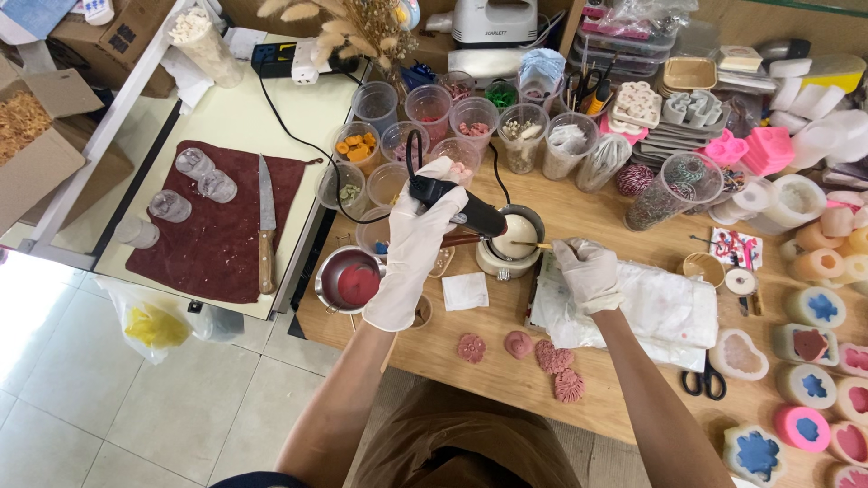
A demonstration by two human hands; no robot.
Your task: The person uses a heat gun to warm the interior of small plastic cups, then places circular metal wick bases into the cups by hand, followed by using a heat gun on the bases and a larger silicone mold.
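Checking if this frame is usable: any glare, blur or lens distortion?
Head view: even, soft light with faint shadows; the floor at left is washed out by glare; wide-lens bending curves the table edges; left hand, heat tool and right hand are sharp, no motion blur.

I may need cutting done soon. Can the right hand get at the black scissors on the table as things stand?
Probably yes, once freed. The scissors lie in the open on the table edge by the right forearm, nothing on them. But the right hand now holds a thin stick in the small pot.
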